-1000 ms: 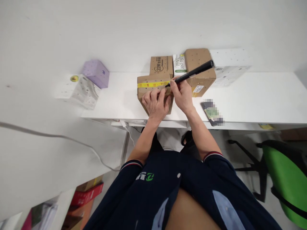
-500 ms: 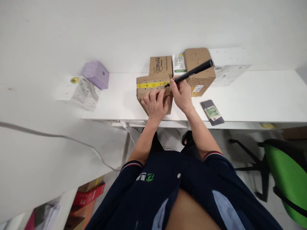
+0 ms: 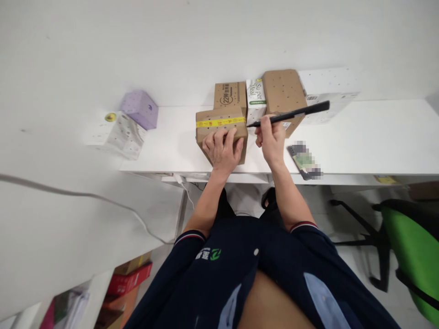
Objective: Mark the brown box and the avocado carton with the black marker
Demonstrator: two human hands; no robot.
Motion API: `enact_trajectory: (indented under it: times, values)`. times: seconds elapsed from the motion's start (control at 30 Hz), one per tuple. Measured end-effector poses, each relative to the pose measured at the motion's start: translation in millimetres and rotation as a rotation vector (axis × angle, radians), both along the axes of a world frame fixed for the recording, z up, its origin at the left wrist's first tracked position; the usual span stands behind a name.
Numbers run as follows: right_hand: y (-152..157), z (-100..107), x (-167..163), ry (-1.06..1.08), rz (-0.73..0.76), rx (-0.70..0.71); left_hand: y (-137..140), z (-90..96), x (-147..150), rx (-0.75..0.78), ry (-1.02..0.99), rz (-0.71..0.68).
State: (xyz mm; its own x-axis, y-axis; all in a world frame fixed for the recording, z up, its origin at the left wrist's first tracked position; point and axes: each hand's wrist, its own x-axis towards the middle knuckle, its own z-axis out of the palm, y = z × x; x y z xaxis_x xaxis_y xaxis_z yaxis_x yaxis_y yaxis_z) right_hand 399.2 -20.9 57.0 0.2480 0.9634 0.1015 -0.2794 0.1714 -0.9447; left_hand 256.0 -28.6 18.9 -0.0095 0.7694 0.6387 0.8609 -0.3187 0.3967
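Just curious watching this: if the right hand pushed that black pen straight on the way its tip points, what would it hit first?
Most likely the taped cardboard box under the left hand. The right hand aims the pen leftward, its tip just off the box's right edge, though depth is unclear.

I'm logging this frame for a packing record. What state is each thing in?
Taped box: closed, yellow tape across top, on the table.
Left hand: pressed on the taped box.
Right hand: gripping the pen.
Pen: lifted, tip just right of the box.
Phone: flat on the table.
Brown box: closed.
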Motion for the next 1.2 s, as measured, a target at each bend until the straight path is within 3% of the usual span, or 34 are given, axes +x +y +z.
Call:
enact_trajectory:
  times: [0.13,0.2,0.33,0.43,0.57,0.67,0.8,0.93,1.0,1.1,1.2]
  values:
    - [-19,-30,36,-0.242,-0.153,-0.115,1,-1.9,-1,0.01,-0.001,0.001]
    - [-29,-49,57,-0.518,-0.052,-0.258,1,-2.3,-1,0.017,0.0,0.007]
    - [-37,-80,79,-1.165,0.294,-0.462,0,-1.8,0,0.038,0.004,0.014]
    - [-28,-92,78,-1.393,0.395,-0.541,0,-0.8,0,0.059,0.019,0.024]
    - [-9,-98,71,-1.485,0.371,-0.637,0,-0.1,0,0.088,0.052,0.031]
    - [-7,-98,68,-1.428,0.241,-0.711,-1,-0.3,0,0.083,0.058,0.029]
    - [-24,-97,81,-1.321,0.003,-0.681,0,-1.7,-1,0.028,0.014,0.016]
    - [-55,-100,122,-1.39,-0.25,-0.634,2,-5.1,-2,-0.004,-0.025,-0.018]
    - [-69,-105,147,-1.438,-0.269,-0.66,3,-6.7,-2,-0.017,-0.04,-0.027]
    - [-82,-115,180,-1.448,-0.176,-0.698,4,-7.6,-2,-0.049,-0.057,-0.031]
    - [-84,-127,198,-1.471,-0.1,-0.638,4,-7.4,-1,-0.059,-0.056,-0.032]
